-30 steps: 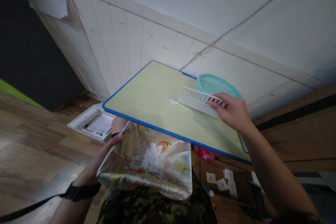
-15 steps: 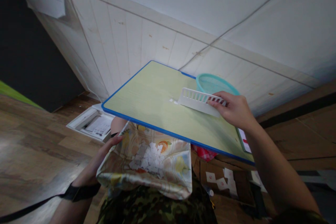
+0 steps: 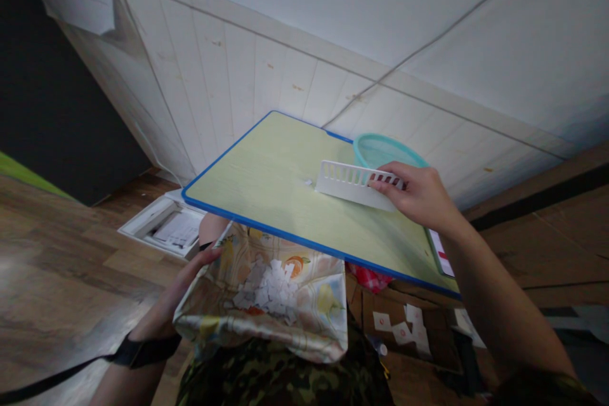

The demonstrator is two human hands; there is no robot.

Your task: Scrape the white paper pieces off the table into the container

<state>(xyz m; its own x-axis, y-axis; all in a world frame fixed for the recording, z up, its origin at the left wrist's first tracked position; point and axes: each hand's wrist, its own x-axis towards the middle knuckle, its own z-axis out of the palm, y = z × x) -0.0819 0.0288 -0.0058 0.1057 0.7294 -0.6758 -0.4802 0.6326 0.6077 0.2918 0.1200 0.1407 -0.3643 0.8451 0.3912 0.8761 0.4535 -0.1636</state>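
My right hand (image 3: 413,193) is closed on a white slotted plastic divider (image 3: 349,192), held on edge against the pale yellow tabletop (image 3: 257,165) with its blue rim. By the divider's left end lie a few small white paper scraps (image 3: 308,183). Below the table's near edge, my left hand (image 3: 205,261) grips the left side of a fabric-lined bin (image 3: 318,336) with a fruit pattern; part of that hand is hidden behind the bin's side. Inside the bin rests a heap of white paper pieces (image 3: 269,288).
A turquoise basket (image 3: 387,149) stands at the table's back right, near the wall. A phone-like flat object (image 3: 441,254) lies at the right edge. On the floor are an open white box (image 3: 164,225) at left and cards (image 3: 404,333) on cardboard at right.
My right hand and the divider have shifted slightly left along the tabletop, closer to the paper scraps. The left hand and bin stay almost in place.
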